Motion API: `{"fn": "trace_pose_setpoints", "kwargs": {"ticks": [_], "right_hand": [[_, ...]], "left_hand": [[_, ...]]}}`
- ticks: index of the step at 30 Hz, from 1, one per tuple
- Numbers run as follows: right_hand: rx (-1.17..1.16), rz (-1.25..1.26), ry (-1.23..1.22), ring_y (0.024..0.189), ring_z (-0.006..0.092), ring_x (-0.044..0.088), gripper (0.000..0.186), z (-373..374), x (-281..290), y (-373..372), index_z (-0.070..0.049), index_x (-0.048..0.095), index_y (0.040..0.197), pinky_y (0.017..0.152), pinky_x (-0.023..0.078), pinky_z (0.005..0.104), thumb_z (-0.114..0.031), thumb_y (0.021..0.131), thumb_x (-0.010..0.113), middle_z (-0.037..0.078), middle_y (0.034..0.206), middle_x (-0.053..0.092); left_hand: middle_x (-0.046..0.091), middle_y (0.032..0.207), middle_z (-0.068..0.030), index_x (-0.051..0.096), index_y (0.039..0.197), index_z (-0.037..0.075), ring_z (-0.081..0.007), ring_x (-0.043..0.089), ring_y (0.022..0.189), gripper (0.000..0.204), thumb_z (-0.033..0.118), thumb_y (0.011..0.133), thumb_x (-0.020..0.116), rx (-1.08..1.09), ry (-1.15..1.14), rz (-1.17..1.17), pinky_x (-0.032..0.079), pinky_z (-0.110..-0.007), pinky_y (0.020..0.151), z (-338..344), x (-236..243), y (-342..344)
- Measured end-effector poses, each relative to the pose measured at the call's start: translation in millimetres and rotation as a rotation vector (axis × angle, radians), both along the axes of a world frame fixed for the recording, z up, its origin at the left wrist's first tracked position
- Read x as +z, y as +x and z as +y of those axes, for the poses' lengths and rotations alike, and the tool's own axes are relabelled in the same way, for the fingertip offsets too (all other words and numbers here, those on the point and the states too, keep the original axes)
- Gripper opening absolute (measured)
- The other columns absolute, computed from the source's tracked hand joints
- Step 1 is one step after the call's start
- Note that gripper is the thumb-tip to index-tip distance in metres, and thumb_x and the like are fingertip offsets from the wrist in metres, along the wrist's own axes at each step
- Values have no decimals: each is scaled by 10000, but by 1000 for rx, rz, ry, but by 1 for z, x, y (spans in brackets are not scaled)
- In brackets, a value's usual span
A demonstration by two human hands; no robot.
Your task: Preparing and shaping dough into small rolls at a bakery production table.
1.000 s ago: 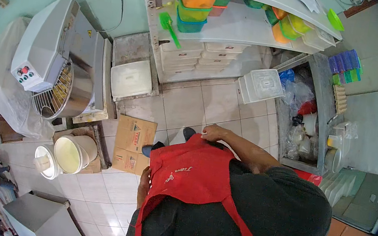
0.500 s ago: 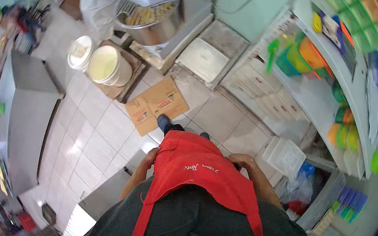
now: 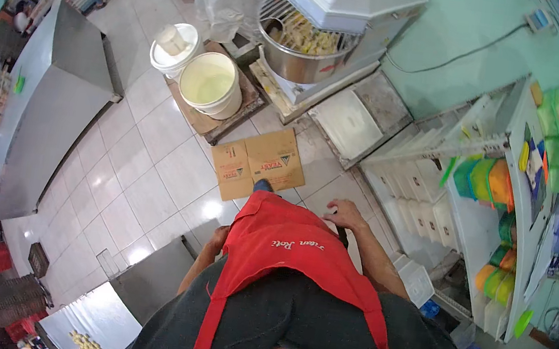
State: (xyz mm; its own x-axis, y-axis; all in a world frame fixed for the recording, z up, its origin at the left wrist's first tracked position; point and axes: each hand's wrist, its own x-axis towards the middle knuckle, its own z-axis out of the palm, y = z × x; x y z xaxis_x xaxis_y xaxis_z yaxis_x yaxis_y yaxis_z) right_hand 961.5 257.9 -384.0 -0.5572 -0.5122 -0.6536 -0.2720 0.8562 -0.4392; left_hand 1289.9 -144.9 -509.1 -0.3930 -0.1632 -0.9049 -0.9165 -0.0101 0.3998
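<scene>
I stand in a red apron [image 3: 289, 236] over a dark shirt. My left hand [image 3: 217, 238] is curled against the apron's left edge, and the cloth hides part of its fingers. Off the apron's right edge, my right hand [image 3: 347, 214] is held forward, thumb and bent fingers apart, with nothing visible in it. A dark strap [image 3: 342, 236] shows between that forearm and the apron. On the floor ahead lies a flattened cardboard box [image 3: 256, 161], one dark shoe [image 3: 262, 185] at its near edge.
Ahead stands a mixer with a steel bowl [image 3: 302, 64] of pale dough. Left of it, a white bucket [image 3: 229, 101] and a lidded bucket [image 3: 160, 60] stand close together. A metal table [image 3: 64, 118] is at left. Shelves [image 3: 465, 213] with colored containers line the right. People work far left.
The view has swung, so the mixer and shelves appear farther right. My right hand has moved forward, away from the apron's side. My left hand stays at the apron's edge.
</scene>
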Motion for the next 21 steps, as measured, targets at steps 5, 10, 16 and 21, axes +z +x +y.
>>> {"fn": "trace_pose_setpoints", "kwargs": {"ticks": [5,10,16,21], "right_hand": [[-10,-33,44,1430,437,541,838,-75,0,-38,-106,586,1543,1219,416,465,-617,901,758,281,1511,601],[25,-314,118,1527,433,442,983,-127,16,-54,-73,335,1687,1275,346,453,-751,1000,519,305,1627,466],[234,-304,132,1484,417,496,839,-164,-7,-131,-74,460,1611,1247,372,412,-698,1050,466,280,1594,510],[504,-249,283,1189,408,717,540,-223,20,-214,-49,790,1198,1042,538,488,-526,1035,598,278,1248,743]], "left_hand": [[663,1365,-102,597,1489,155,-296,646,1198,592,497,1009,659,420,19,-17,538,-538,923,-57,13,-13],[590,1466,-100,542,1544,141,-323,593,1292,655,495,1005,661,614,-27,43,506,-549,994,-106,33,-32],[574,1510,-92,507,1583,149,-316,601,1282,663,492,1027,617,737,6,17,517,-559,1010,-87,28,-39],[667,1389,-105,595,1517,127,-321,658,1201,584,456,1035,597,518,-42,-74,517,-527,1022,-45,9,-49]]}}
